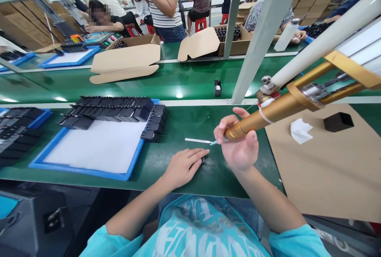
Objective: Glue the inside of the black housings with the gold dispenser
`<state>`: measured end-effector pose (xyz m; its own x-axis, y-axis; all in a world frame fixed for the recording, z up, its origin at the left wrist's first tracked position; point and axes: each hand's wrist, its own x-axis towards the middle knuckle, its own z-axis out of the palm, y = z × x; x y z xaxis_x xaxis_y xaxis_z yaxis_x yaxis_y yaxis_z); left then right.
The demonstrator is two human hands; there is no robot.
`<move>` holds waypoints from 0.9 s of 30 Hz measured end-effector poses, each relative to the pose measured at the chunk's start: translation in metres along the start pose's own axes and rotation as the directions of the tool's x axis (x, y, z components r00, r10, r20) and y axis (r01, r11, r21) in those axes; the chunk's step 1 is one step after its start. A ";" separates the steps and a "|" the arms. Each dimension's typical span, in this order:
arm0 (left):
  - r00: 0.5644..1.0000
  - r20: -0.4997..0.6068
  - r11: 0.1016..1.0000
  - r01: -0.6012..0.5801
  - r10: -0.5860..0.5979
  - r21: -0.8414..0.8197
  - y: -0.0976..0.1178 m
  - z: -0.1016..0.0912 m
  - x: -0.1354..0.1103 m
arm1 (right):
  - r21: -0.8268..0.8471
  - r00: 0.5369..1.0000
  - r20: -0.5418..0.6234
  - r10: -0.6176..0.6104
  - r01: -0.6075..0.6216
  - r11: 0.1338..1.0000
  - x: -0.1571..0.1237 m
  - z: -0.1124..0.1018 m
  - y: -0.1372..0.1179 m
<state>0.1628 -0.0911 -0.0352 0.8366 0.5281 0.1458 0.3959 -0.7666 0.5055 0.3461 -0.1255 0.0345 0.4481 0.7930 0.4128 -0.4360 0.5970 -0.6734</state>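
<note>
My right hand (239,146) is wrapped around the front end of a long gold dispensing gun (268,110), thumb on one side and fingers on the other. Its thin teal nozzle (213,143) points down and left toward the bench. Resting low on the green bench, my left hand (183,167) has its thumb and index fingertips close together at a small part (203,160). Only a pale curved edge of that part shows, so its kind is unclear. Between the hands and the back rail lies a thin white strip (196,140), its right end near the nozzle.
A blue-rimmed tray (131,165) holds rows of black boxy housings (110,108); more housings (154,122) stand at its right edge. To the right, a cardboard sheet (324,169) bears crumpled paper (300,131) and a black block (338,122). A grey post (264,39) rises behind the bench. Co-workers sit beyond.
</note>
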 end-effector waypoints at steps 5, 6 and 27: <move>0.998 0.058 0.995 -0.011 0.017 -0.103 0.001 -0.011 0.004 | -0.026 1.000 -0.008 0.010 -0.010 1.000 0.000 0.000 0.000; 0.998 0.058 0.992 -0.006 0.014 -0.129 0.001 -0.011 0.005 | -0.026 1.000 -0.007 0.011 -0.011 1.000 0.000 0.000 0.000; 0.990 0.062 0.983 0.114 -0.124 0.143 0.002 0.001 0.003 | -0.035 1.000 -0.024 0.019 -0.020 0.999 0.001 0.000 0.001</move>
<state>0.1670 -0.0915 -0.0346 0.8028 0.5955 0.0288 0.5391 -0.7456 0.3917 0.3457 -0.1244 0.0341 0.4581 0.8009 0.3855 -0.4173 0.5767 -0.7023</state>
